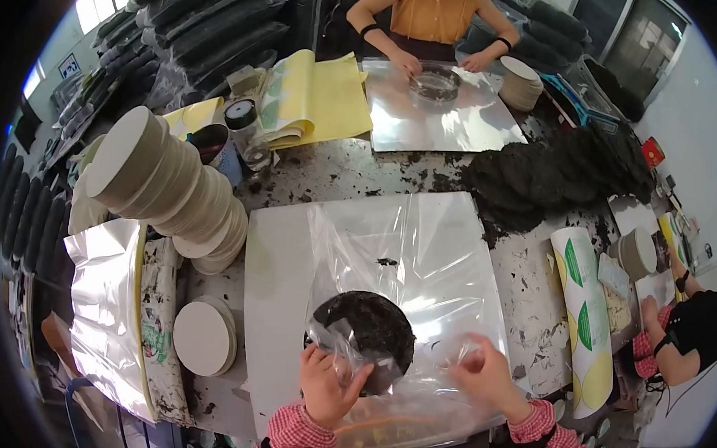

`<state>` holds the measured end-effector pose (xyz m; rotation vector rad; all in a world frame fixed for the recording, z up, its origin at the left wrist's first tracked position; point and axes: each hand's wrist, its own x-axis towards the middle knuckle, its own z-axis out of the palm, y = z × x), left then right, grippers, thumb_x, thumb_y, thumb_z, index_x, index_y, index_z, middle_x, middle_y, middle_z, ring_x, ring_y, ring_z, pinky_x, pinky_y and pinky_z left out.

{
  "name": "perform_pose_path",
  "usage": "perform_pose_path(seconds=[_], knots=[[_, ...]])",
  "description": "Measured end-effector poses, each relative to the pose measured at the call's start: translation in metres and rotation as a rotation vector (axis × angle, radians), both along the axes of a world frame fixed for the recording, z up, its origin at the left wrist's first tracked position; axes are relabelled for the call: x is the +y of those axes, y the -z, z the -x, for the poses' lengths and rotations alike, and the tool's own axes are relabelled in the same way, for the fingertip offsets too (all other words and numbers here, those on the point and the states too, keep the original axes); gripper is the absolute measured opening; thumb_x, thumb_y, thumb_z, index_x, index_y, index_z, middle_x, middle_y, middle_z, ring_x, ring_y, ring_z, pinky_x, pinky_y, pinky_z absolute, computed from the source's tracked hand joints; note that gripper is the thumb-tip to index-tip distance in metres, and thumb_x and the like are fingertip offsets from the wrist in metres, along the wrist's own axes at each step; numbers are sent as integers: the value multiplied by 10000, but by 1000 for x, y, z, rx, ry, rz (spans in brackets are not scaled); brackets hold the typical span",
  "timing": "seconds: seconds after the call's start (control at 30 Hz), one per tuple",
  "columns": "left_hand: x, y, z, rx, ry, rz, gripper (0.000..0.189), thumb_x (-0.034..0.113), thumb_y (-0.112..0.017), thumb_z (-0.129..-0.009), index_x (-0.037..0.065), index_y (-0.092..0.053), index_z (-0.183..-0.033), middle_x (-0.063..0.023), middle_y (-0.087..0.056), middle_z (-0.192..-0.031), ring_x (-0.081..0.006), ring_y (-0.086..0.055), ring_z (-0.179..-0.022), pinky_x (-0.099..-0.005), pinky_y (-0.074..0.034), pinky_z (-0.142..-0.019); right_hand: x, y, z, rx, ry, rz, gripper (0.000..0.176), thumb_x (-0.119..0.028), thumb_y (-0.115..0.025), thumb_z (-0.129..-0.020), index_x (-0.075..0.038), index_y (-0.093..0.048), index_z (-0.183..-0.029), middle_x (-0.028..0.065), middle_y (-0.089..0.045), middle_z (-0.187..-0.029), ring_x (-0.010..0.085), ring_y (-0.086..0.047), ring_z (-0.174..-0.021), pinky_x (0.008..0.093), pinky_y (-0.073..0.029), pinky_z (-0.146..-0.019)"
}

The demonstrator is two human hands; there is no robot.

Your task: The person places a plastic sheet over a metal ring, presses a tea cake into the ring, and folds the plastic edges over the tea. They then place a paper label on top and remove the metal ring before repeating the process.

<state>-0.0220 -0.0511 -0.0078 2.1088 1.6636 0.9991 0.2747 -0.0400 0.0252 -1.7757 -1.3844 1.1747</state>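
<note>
Lower centre: left hand (324, 388) pinches clear film (444, 289) over dark disc (374, 316); right hand (488, 381) blurred, grip unclear. Calls for even tension.

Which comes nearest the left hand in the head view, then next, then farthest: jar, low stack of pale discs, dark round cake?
From the left hand:
1. Dark round cake, right at its fingers.
2. Low stack of pale discs, off left.
3. Jar, far side, leftward.

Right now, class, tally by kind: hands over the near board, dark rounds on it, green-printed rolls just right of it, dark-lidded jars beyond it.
Left hand, right hand: 2
Dark round: 1
Green-printed roll: 1
Dark-lidded jar: 1
Total: 5
</note>
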Motion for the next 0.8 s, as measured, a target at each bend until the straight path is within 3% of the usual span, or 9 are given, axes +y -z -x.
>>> perform_pose_path(seconds=[0.07, 0.23, 0.27, 0.47, 0.53, 0.57, 0.67, 0.73, 0.8], knots=[[4, -5, -13, -3, -70, -2, 244, 224, -795, -728, 65, -610, -718, -91, -624, -794, -319, -587, -803, -499, -407, -929, -14, -4, -8, 181, -182, 278, 517, -172, -753, -845, -22, -559, -1300, 154, -598, -1230, 222, -596, -1083, 371, -508, -883], [5, -11, -19, 104, -204, 55, 300, 140, -794, -669, 63, -576, -860, -119, -595, -930, -351, -546, -975, -473, -396, -928, 26, 31, -3, 827, 280, -250, 688, -136, -818, -790, -20, -501, -1389, 184, -500, -1371, 242, -524, -1241, 414, -456, -998], [4, -10, -20, 75, -231, 112, 329, 134, -800, -657, 67, -566, -878, -120, -583, -957, -360, -533, -1001, -479, -391, -934, 18, 62, 4, 346, -234, -352, 680, -138, -814, -800, -5, -506, -1391, 183, -423, -1470, 255, -445, -1348, 454, -402, -1072], [4, -26, -4, -221, -145, 12, 562, 180, -762, -724, 23, -546, -1218, -206, -527, -1201, -353, -505, -1167, -459, -361, -1033, 48, 15, 117, -276, -581, -1021, 604, -149, -800, -695, -5, -627, -1256, 150, -600, -1315, 314, -592, -1206, 397, -533, -957], [13, -32, -1, -1193, -223, -114, 684, 281, -711, -797, -24, -473, -1361, -246, -489, -1314, -348, -452, -1290, -447, -327, -1100, 50, 22, 125, -241, -568, -1007, 519, -103, -722, -700, -11, -648, -1205, 144, -650, -1234, 307, -616, -1143, 413, -530, -935], [21, -45, -16, -1128, -61, 1, 695, 313, -648, -839, -34, -447, -1408, -250, -472, -1361, -350, -419, -1341, -452, -287, -1139, 53, 16, 125, -175, -637, -847, 470, -84, -696, -709, -12, -656, -1172, 142, -658, -1192, 317, -624, -1096, 413, -523, -920], [31, -41, -15, 50, 189, -1, 545, 286, -647, -887, -13, -527, -1326, -173, -564, -1282, -361, -503, -1265, -500, -338, -1110, 63, 9, 108, 40, -725, -676, 389, -13, -644, -697, 11, -655, -1086, 133, -662, -1088, 315, -633, -992, 406, -497, -911], [36, -29, -13, 18, 129, 50, 510, 279, -669, -880, -10, -545, -1282, -156, -580, -1256, -360, -523, -1233, -507, -354, -1095, 77, 15, 88, 288, -468, -879, 353, -71, -600, -858, 12, -587, -1201, 117, -647, -1107, 286, -620, -1008, 400, -482, -892], [34, -16, -13, -13, 90, 147, 477, 272, -690, -873, -7, -562, -1238, -140, -596, -1231, -359, -542, -1201, -514, -370, -1081, 100, 19, 103, 429, 199, -446, 336, -137, -531, -949, 0, -557, -1255, 118, -637, -1215, 250, -613, -1061, 379, -468, -948]])
